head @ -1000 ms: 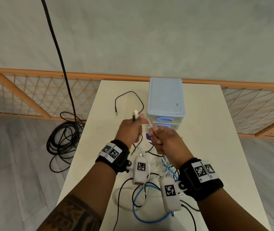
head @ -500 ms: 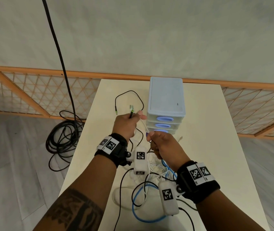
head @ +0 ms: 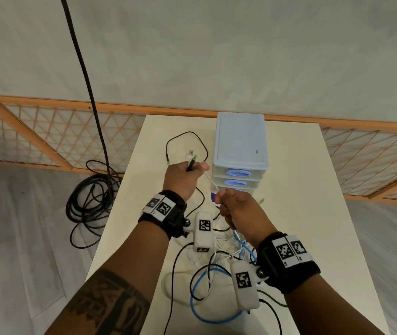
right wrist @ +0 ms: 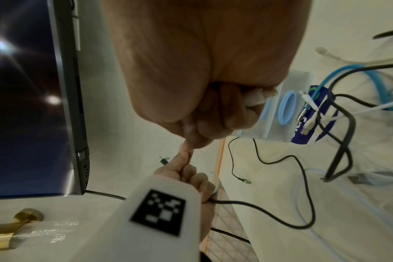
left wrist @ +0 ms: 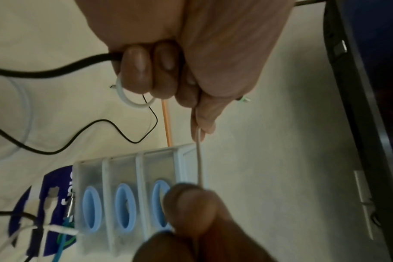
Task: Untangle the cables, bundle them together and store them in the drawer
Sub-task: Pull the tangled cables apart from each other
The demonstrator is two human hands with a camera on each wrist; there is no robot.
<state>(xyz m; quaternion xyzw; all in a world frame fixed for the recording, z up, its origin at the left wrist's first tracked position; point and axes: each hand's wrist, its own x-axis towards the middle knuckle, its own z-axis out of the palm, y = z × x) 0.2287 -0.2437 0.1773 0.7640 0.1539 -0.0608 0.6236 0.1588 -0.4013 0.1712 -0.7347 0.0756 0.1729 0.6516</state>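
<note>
two hands (head: 183, 180) (head: 238, 209) grip one white cable (head: 210, 181); three drawers (head: 238, 174).

1. Looks like a room set up for recording: a plain grey wall (head: 216, 49) beyond the fingers (left wrist: 135, 69)
2. Orange lattice barrier (head: 54, 139) rings the surface (head: 308, 189)
3. Coiled black cable (head: 88, 197) on grey plank floor (head: 23, 238)

Soft, even light filled the head view, with straight lines bowed at its edges. Both wrist views were dimmer and motion-blurred. Glare spots starred the dark glossy screen (right wrist: 22, 88).
</note>
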